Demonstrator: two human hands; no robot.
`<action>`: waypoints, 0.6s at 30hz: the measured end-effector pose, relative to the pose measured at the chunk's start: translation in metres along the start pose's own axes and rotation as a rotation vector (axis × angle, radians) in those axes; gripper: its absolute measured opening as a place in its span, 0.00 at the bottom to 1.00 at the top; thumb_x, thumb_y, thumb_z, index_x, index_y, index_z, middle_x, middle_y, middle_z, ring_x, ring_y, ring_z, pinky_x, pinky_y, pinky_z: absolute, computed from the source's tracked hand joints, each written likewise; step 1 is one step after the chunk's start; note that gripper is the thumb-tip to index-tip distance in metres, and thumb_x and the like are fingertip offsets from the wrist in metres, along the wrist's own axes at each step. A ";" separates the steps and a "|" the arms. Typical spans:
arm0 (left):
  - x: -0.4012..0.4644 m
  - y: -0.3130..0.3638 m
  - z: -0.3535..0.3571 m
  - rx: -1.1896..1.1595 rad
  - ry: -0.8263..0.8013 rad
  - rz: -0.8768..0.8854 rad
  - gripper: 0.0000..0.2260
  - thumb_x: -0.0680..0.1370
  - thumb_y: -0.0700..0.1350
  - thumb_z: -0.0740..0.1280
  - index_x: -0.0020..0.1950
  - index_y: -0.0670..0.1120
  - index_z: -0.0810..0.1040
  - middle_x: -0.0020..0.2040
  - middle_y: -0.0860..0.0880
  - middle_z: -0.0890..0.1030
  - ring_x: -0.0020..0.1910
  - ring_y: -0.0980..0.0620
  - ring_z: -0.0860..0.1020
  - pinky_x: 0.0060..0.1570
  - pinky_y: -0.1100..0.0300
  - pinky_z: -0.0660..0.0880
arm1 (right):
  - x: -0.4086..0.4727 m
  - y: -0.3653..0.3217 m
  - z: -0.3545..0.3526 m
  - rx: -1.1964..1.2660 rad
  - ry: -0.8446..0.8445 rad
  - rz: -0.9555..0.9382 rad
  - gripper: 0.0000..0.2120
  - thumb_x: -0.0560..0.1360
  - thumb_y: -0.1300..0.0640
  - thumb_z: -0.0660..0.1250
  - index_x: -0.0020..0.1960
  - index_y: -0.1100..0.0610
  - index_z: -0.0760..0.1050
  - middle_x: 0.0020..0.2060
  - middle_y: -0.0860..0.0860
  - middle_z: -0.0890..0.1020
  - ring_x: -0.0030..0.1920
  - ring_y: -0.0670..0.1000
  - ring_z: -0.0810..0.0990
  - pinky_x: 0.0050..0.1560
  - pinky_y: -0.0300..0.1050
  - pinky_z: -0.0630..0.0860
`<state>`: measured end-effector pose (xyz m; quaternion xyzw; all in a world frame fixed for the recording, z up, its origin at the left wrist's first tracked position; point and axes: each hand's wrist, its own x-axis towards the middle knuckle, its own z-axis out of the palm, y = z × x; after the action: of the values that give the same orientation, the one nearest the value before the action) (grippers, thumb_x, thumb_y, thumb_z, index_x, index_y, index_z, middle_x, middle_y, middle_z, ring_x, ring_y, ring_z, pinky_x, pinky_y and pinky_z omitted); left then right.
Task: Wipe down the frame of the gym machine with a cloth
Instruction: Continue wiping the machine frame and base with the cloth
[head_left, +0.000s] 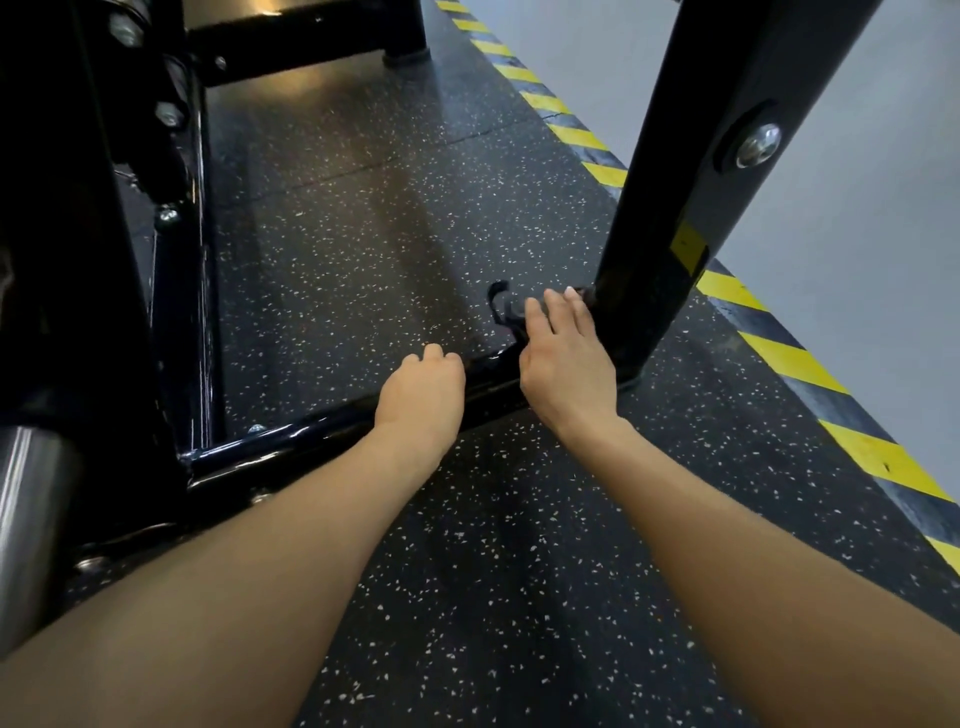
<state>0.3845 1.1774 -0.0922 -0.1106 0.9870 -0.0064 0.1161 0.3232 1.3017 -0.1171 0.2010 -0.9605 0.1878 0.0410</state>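
Black base bar (322, 431): left hand (423, 387) curled over it; right hand (566, 358) flat, fingers straight, by upright (691, 171). No legible text.

Two bare hands – left hand (423, 387), right hand (566, 364) – two forearms. One dark cloth (506, 306) under the right hand's fingers. One low black frame bar (291, 441), one slanted black post (691, 171), one far crossbar (296, 44). One steel cylinder (26, 525). One yellow-black floor stripe (779, 353) – one big bolt (757, 145) on post.
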 end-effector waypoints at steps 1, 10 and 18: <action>0.000 0.000 0.000 0.009 0.002 0.000 0.15 0.77 0.39 0.66 0.64 0.43 0.69 0.60 0.44 0.71 0.58 0.44 0.72 0.49 0.56 0.70 | 0.000 0.006 0.006 -0.036 -0.023 -0.022 0.23 0.81 0.58 0.52 0.76 0.59 0.58 0.75 0.57 0.59 0.76 0.56 0.50 0.74 0.47 0.50; -0.003 0.001 0.000 -0.025 -0.005 -0.007 0.16 0.77 0.38 0.67 0.63 0.41 0.69 0.59 0.43 0.71 0.58 0.44 0.71 0.51 0.54 0.71 | -0.041 0.027 0.019 0.057 0.212 -0.069 0.22 0.70 0.72 0.66 0.63 0.62 0.73 0.62 0.57 0.74 0.65 0.61 0.69 0.64 0.49 0.70; -0.002 0.001 0.002 -0.033 0.009 -0.018 0.19 0.76 0.38 0.68 0.64 0.42 0.69 0.60 0.44 0.71 0.58 0.45 0.71 0.49 0.55 0.70 | -0.058 0.053 0.005 0.607 0.283 0.707 0.16 0.71 0.68 0.65 0.56 0.57 0.76 0.52 0.51 0.75 0.49 0.49 0.74 0.49 0.30 0.63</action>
<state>0.3866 1.1790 -0.0942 -0.1215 0.9865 0.0083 0.1098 0.3550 1.3661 -0.1486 -0.1624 -0.8568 0.4875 0.0445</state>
